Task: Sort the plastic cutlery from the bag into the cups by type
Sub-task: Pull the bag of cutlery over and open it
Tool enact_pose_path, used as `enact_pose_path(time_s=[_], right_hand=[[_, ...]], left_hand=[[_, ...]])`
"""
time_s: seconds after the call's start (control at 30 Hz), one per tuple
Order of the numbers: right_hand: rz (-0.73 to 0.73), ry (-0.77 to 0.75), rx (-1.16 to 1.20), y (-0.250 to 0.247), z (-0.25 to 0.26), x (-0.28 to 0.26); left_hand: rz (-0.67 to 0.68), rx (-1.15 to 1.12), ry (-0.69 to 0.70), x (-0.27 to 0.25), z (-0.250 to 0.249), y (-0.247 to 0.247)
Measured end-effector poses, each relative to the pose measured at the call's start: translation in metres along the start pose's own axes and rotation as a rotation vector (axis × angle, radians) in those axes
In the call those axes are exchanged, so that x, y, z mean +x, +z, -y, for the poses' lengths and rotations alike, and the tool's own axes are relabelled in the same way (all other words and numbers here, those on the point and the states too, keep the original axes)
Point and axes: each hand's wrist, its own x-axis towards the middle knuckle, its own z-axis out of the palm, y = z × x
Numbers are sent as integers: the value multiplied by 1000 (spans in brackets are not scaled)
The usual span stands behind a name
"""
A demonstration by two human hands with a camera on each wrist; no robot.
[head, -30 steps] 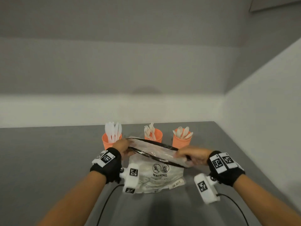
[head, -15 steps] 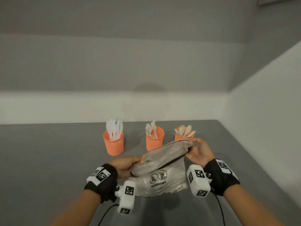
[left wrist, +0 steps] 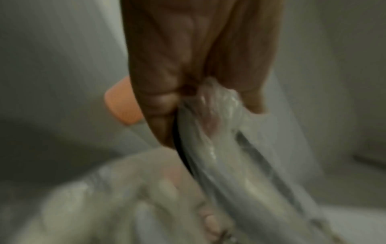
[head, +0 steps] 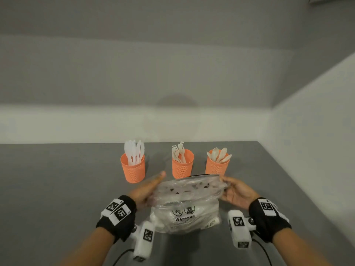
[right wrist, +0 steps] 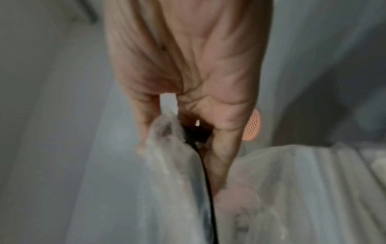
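A clear plastic bag [head: 184, 212] with a printed warning sits on the grey table [head: 57, 189], and its crumpled top is held up between my two hands. My left hand [head: 149, 189] pinches the left end of the bag's black-edged mouth [left wrist: 217, 128] between thumb and fingers. My right hand [head: 234, 191] pinches the right end of the mouth [right wrist: 165, 148]. Behind the bag stand three orange mesh cups: one with knives [head: 133, 168], one with forks [head: 182, 166], one with spoons [head: 217, 166]. What lies inside the bag is blurred.
A pale wall [head: 317, 141] runs along the table's right side and another behind the cups. Bare tabletop stretches to the left of the knife cup. Black cables [head: 123, 256] trail from the wrist cameras toward me.
Both hands went from gripping the bag's mouth from above to holding its two ends with palms facing. The left end, low half a second ago, has risen level with the right.
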Motion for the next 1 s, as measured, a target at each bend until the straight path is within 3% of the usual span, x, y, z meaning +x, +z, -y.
enact_pose_path(time_s=[0.07, 0.13, 0.2, 0.3, 0.43, 0.5, 0.57, 0.67, 0.77, 0.83, 0.9, 1.0], right_hand=[[-47, -57, 172, 3, 2, 5], [-97, -71, 286, 8, -2, 15], [-61, -60, 339, 9, -8, 26], [16, 81, 277, 7, -11, 30], [-28, 203, -373, -5, -24, 22], [7, 266, -500, -3, -28, 14], [16, 233, -508, 2, -30, 9], [-89, 113, -581, 2, -31, 15], [-258, 32, -845, 8, -28, 13], [-333, 17, -880, 7, -26, 17], [-377, 24, -779, 9, -27, 21], [-346, 63, -381, 12, -22, 22]], left_hand=[[76, 405, 98, -4, 2, 4], [101, 466, 90, -9, 1, 9], [111, 190, 24, -9, 1, 6], [-8, -349, -130, -7, 1, 1], [-125, -554, -197, 1, 6, 5], [-151, -610, -219, 3, 8, 11], [-150, -626, -209, 4, 10, 20], [-162, -456, -192, 10, 5, 20], [-316, -121, -115, 9, 6, 18], [-372, 11, -85, 10, 8, 21], [-436, 77, -38, 13, 10, 24], [-467, -9, -52, 14, 5, 21]])
